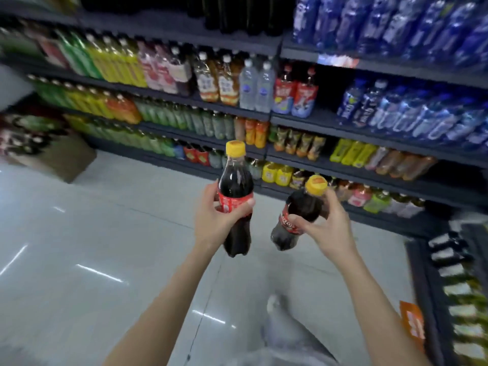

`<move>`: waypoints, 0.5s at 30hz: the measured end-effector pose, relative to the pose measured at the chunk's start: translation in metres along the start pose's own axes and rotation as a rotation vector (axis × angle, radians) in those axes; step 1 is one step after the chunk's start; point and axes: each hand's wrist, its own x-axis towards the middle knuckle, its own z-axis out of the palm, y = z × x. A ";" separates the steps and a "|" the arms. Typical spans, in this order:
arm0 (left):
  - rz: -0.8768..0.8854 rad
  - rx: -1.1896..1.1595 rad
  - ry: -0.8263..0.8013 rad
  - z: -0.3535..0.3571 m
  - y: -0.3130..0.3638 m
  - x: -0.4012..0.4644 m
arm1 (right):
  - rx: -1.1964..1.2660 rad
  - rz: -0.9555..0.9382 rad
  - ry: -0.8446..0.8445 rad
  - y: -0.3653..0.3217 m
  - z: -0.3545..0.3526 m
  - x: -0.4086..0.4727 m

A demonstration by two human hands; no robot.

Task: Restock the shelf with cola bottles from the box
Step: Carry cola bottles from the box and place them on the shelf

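Two dark plastic cola btls w/ yellow caps, both gripped: L hand point(214, 220) wraps upright btl point(235, 204); R hand point(327, 228) pinches tilted btl point(298, 215), cap toward 1 o'clock. Dark metal shelf point(343, 167) at 12 o'clock, roughly equidistant from both.

Open floor point(105, 233) ahead of the shelves point(290, 151), shelf rows packed with bottles point(184, 120), cardboard box point(60, 159) left

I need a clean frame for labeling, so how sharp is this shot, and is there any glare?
Head view: both cola bottles and the hands fairly sharp; shelves smeared toward the edges and bowed by the wide lens; glare streaks on the floor.
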 end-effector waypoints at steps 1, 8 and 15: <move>0.027 0.001 0.036 -0.011 -0.001 0.021 | 0.019 -0.024 -0.006 -0.008 0.013 0.024; 0.229 0.089 0.302 -0.065 0.002 0.184 | 0.125 -0.198 -0.073 -0.067 0.093 0.199; 0.380 -0.028 0.486 -0.113 0.029 0.352 | 0.157 -0.414 0.019 -0.140 0.166 0.354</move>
